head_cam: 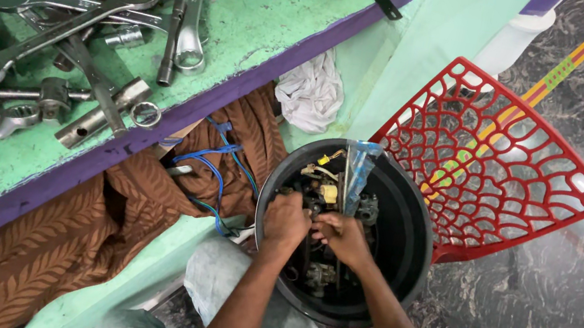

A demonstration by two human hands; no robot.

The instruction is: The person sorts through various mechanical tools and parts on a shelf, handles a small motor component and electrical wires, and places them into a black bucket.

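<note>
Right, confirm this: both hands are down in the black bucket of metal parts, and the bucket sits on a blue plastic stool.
Not quite. The stool is red, not blue, as the head view shows. The rest holds: the left hand and right hand are both down in the black bucket among the metal parts.

Sat on a chair (511, 177) right of the bench (265, 41): a bucket (407, 231). Reached into the bucket among metal parts (317, 275): left hand (286, 222) and right hand (343, 237), close together. Lay scattered on the bench: spanners (53, 29). Hung below its edge: a cloth (100, 227), with wires (216, 167) before it and a rag (312, 92) behind the bucket.
</note>
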